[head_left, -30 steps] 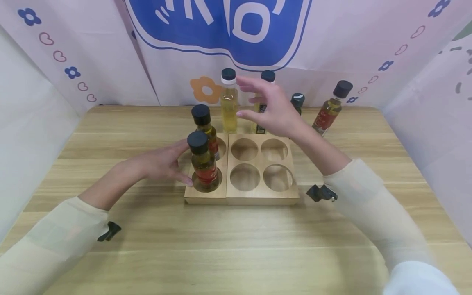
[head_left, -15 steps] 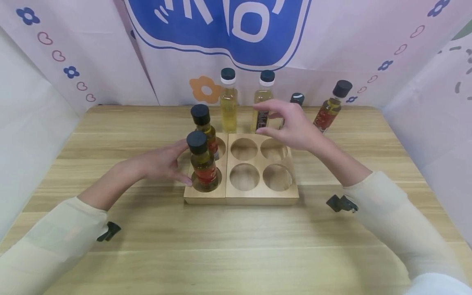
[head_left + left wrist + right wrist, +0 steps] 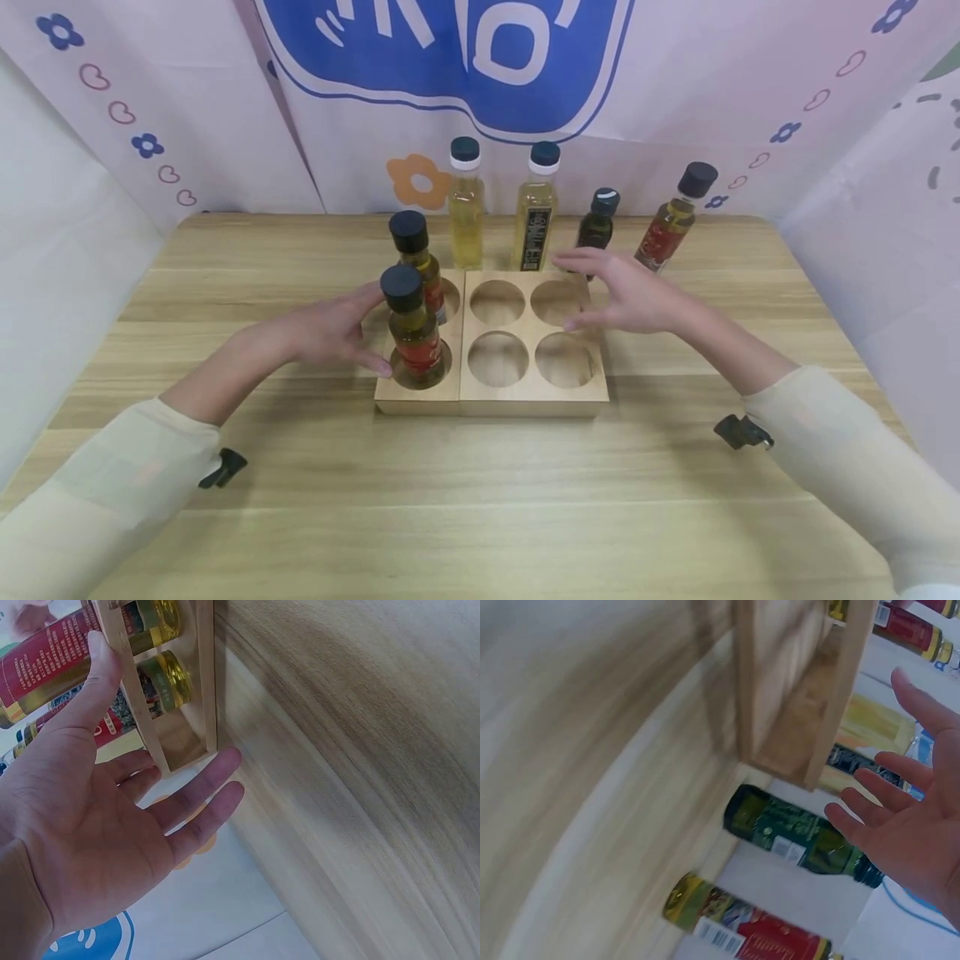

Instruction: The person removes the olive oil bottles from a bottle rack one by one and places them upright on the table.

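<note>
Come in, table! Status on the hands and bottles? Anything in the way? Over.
Left hand beside the rack, right hand at its right end, both empty. Two red-label bottles seated, four empty holes. Right hand might block one.

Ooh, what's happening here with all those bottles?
A person has their left hand by the left end of a wooden rack, close to two red-labelled bottles standing in its left-hand holes. Their right hand is near the rack's right end, fingers spread, holding nothing. Two yellow bottles, a dark green bottle and another red-labelled bottle stand outside the rack, behind it or off to its right.
</note>
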Demonstrator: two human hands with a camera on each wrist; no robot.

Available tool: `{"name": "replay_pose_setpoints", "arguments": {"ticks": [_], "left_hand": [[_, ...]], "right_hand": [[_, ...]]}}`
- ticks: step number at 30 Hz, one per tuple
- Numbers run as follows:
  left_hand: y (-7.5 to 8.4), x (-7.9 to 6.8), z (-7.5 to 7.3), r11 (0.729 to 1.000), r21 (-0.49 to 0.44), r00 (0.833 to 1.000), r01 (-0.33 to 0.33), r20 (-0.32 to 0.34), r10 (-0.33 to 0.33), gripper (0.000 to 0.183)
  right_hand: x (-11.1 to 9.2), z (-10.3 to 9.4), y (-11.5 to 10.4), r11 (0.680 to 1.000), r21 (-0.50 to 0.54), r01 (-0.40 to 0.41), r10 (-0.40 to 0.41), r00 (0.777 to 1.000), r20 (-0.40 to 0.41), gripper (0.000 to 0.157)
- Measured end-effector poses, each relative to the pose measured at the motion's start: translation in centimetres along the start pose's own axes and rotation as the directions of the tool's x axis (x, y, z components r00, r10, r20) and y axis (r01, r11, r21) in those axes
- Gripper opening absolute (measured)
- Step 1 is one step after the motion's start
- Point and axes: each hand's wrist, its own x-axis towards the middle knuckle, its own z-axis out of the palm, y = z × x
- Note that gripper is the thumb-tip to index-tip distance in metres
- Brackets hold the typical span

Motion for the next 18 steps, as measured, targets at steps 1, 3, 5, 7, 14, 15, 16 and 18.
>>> {"name": "replay_pose_setpoints", "arguments": {"ticks": [1, 3, 5, 7, 14, 15, 16, 18], "left_hand": [[0.0, 0.0, 0.0, 1.000, -0.005, 1.000, -0.001, 0.003, 0.001, 0.119], [-0.1, 0.0, 0.0, 1.000, -0.007, 1.000, 0.007, 0.008, -0.007, 0.120], [-0.2, 0.0, 0.0, 1.000, -0.005, 1.000, 0.012, 0.011, -0.012, 0.119], [-0.3, 0.0, 0.0, 1.000, -0.006, 1.000, 0.003, 0.008, -0.003, 0.118], [-0.3, 0.1, 0.0, 1.000, -0.005, 1.000, -0.023, 0.004, 0.024, 0.120], [-0.3, 0.1, 0.0, 1.000, -0.002, 1.000, -0.020, 0.004, 0.020, 0.121], [-0.3, 0.1, 0.0, 1.000, -0.004, 1.000, -0.013, 0.006, 0.013, 0.122], [-0.3, 0.1, 0.0, 1.000, -0.001, 1.000, -0.007, 0.005, 0.007, 0.122]], "right_hand": [[-0.2, 0.0, 0.2, 1.000, -0.001, -0.005, 0.005, 1.000, 0.008, 0.082], [-0.6, 0.1, 0.6, 1.000, -0.001, -0.023, 0.023, 0.999, 0.025, 0.086], [-1.0, 0.2, 0.9, 0.999, 0.000, -0.041, 0.041, 0.998, 0.042, 0.090], [-1.3, 0.3, 1.2, 0.999, 0.003, -0.052, 0.051, 0.997, 0.062, 0.093], [-2.2, 0.4, 2.3, 0.999, 0.009, -0.033, 0.032, 0.993, 0.118, 0.106], [-2.2, 0.4, 2.5, 0.999, 0.013, -0.030, 0.028, 0.992, 0.123, 0.107], [-2.3, 0.4, 2.6, 0.999, 0.019, -0.028, 0.025, 0.991, 0.129, 0.108], [-2.3, 0.4, 2.8, 0.999, 0.027, -0.027, 0.023, 0.990, 0.137, 0.110]]}}
